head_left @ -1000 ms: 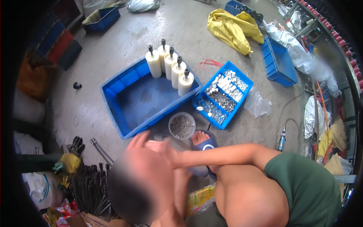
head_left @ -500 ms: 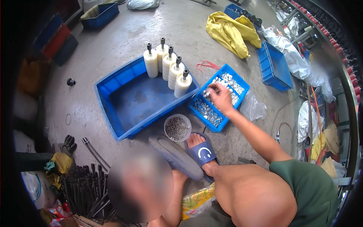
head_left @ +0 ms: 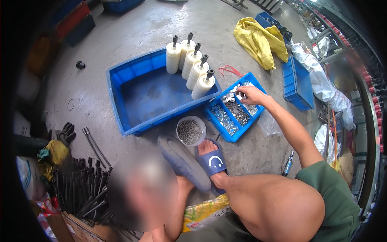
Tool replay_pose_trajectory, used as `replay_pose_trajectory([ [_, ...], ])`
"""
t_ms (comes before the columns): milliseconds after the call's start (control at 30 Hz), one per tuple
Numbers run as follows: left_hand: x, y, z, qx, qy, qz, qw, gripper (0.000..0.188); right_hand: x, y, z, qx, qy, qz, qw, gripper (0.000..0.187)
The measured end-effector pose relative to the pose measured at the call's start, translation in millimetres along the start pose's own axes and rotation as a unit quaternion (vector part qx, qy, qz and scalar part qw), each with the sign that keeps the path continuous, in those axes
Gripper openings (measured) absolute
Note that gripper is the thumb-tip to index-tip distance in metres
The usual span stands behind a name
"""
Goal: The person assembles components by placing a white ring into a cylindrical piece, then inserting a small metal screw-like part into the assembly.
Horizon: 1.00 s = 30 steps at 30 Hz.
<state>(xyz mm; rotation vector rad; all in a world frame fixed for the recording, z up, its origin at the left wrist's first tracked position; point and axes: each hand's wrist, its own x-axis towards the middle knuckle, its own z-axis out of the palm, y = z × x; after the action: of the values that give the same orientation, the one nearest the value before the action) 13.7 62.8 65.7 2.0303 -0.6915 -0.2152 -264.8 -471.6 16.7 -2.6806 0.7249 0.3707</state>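
Observation:
My right hand (head_left: 254, 95) reaches over the blue divided tray (head_left: 230, 138), its fingers bent together down into the far compartment among small white plastic pieces (head_left: 230, 97). What the fingertips pinch, if anything, is too small and covered to tell. The middle compartment contains small dark metal parts (head_left: 238, 113), and the near one clear or silvery small parts (head_left: 224, 118). My left hand does not show; a round blurred patch covers the lower left. Left of the tray stands a white tub (head_left: 204, 130) of short metal pins or screws (head_left: 188, 131).
A big blue crate (head_left: 121, 123) has several white cylinders (head_left: 173, 60) with black stems along its right side. Black rods (head_left: 78, 185) are bunched at lower left, near a dark glove (head_left: 66, 134). A yellow sack (head_left: 258, 42) and another blue crate (head_left: 297, 82) lie at far right.
My right hand has moved from over the middle of the tray into the far compartment, uncovering the dark metal parts. The whole view has shifted slightly.

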Motion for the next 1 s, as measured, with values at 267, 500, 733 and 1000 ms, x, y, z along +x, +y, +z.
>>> replay_pose_trajectory([
  [267, 7.8, 13.9, -3.7, 0.001, 0.020, -0.041, 0.999, 0.018, 12.8, 10.6, -4.6, -0.066, -0.040, -0.054, 0.996, 0.048],
  [500, 8.4, 9.6, 3.0, -0.038, 0.007, -0.003, 0.999, 0.022, -7.1, 13.2, 2.1, -0.062, -0.017, -0.042, 0.997, 0.040],
  [733, 7.8, -3.1, -12.3, 0.003, 0.022, 0.001, 1.000, 0.020, -0.8, 0.7, 9.3, -0.112, -0.007, -0.078, 0.991, 0.042],
  [1000, 10.4, -1.5, -4.1, 0.029, 0.018, 0.026, 0.999, 0.020, 8.6, 13.5, 9.8, -0.215, -0.089, -0.050, 0.971, 0.043],
])
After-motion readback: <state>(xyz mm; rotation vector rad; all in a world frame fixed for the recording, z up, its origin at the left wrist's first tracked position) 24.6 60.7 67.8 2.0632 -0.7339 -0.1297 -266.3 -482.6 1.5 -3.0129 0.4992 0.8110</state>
